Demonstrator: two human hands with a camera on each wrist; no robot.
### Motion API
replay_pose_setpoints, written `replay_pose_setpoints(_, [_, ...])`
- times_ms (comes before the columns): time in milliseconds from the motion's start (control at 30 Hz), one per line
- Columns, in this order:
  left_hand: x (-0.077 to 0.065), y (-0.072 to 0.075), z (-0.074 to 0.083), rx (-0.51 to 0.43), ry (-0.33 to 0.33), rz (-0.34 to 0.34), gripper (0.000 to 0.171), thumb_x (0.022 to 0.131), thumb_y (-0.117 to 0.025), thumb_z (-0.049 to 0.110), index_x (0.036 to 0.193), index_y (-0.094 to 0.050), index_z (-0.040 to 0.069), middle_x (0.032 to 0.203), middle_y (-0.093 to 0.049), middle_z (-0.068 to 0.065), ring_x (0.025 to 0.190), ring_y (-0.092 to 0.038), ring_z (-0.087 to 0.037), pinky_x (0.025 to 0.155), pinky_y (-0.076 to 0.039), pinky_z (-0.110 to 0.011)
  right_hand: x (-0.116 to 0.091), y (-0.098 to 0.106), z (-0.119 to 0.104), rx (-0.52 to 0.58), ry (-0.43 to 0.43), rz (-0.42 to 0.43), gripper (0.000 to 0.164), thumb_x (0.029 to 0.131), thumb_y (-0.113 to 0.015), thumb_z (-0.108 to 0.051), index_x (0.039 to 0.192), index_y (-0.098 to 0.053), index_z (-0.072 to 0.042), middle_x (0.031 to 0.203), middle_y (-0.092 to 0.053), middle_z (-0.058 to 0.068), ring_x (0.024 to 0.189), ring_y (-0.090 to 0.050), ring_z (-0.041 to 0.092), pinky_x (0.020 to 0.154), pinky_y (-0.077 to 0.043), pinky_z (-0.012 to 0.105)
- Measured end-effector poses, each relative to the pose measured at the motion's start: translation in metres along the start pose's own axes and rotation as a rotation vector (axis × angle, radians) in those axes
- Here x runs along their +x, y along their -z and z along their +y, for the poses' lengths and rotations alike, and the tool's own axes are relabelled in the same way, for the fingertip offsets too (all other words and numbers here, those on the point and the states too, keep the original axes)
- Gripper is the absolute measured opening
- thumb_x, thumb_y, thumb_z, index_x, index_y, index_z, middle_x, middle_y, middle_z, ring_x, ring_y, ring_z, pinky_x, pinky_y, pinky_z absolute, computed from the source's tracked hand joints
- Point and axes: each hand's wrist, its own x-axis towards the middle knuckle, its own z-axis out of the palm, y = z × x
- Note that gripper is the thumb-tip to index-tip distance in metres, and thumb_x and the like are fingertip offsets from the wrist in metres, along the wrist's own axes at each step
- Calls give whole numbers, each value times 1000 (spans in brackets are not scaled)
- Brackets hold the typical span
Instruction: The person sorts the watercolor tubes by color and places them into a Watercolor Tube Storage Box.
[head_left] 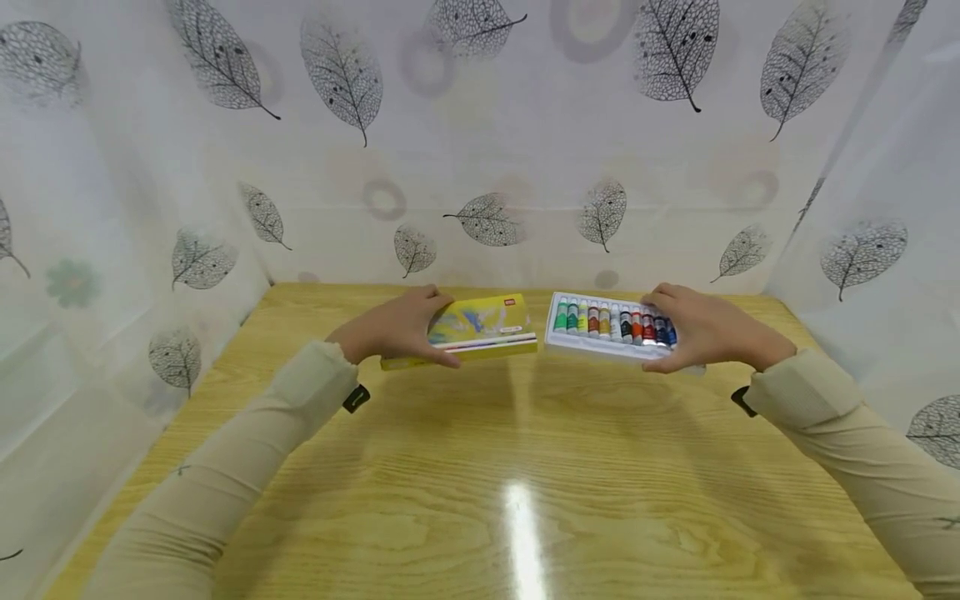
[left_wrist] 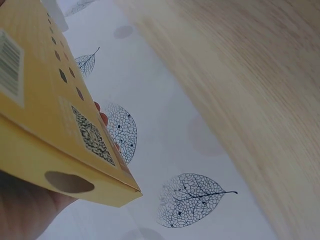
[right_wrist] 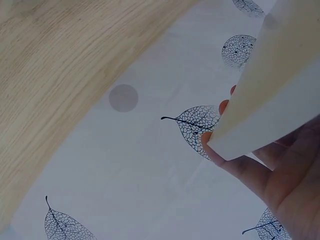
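Observation:
A yellow paint box [head_left: 480,321] with a printed lid is gripped by my left hand [head_left: 401,327], thumb along the near edge and fingers over the far side. Its underside, with a barcode and a QR code [left_wrist: 92,135], faces the left wrist camera. To the right, my right hand [head_left: 705,327] holds a white tray [head_left: 592,344] by its right end. Small paint tubes [head_left: 604,319] in several colours lie side by side in it, the rightmost partly hidden by the hand. A narrow gap separates box and tray, both held above the table.
The wooden table [head_left: 480,467] spreads below both hands, with a bright light reflection near its front. Pale curtains [head_left: 510,150] with a leaf print stand behind it and at both sides.

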Motion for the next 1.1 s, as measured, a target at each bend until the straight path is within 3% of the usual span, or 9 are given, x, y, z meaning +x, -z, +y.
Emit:
replay_pose_setpoints(500, [-1, -6, 2, 16, -42, 28, 102, 66, -72, 64, 141, -37, 3, 128, -44, -10, 101, -46, -20, 90, -43, -37, 2, 12, -12, 12, 5, 36, 91, 61, -78, -57, 126, -51, 1, 116, -54, 13, 87, -53, 18, 68, -46, 35])
replay_pose_setpoints(867, [-2, -6, 3, 17, -44, 31, 105, 66, -73, 64, 141, -36, 2, 127, -45, -10, 99, -47, -19, 88, -44, -36, 5, 10, -18, 35, 22, 6, 91, 63, -76, -60, 129, -49, -3, 119, -53, 12, 89, -52, 17, 69, -45, 33])
replay_pose_setpoints(1100, [-4, -7, 3, 25, -85, 56, 108, 63, -75, 63, 142, -35, 1, 128, -45, -12, 101, -47, -21, 88, -44, -38, 5, 7, -18, 50, 65, 7, 90, 64, -76, -59, 129, -48, -4, 121, -51, 11, 89, -52, 16, 68, -45, 31])
